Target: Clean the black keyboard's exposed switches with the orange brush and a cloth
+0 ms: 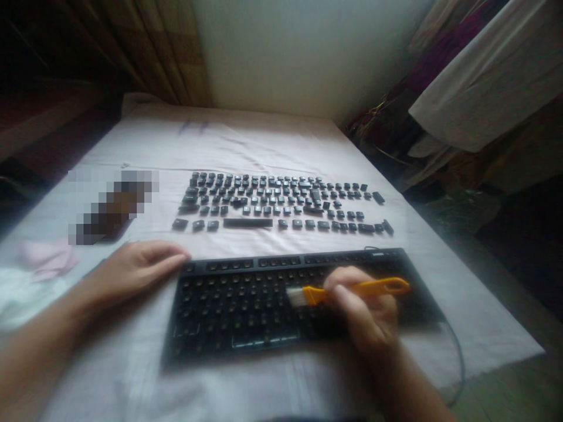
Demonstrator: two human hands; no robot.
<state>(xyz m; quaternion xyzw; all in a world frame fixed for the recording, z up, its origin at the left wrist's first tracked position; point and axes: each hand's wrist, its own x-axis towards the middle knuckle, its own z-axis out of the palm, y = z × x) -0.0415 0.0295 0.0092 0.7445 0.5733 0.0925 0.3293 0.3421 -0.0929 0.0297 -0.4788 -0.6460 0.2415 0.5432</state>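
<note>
A black keyboard [211, 328] with its keycaps off lies in front of me, its bare key posts showing. My right hand [365, 305] is closed around a yellow-handled brush [313, 296] over the keyboard's middle right. The brush's pale bristles point left, low over the key posts; whether they touch is blurred. At the keyboard's upper left corner, my left hand [132, 264] rests with fingers stretched out, the fingertips against the edge. Behind the keyboard, loose black keycaps [272, 191] stand in rows in keyboard order, with the long space bar [248, 223] at the front.
A pale cloth [281, 140] covers the table. A pixelated dark object [116, 208] lies at the left, near a pink cloth [48, 258]. The keyboard's cable [460, 351] runs off the right side. Fabrics [484, 94] hang at the upper right, and a curtain [171, 53] at the back.
</note>
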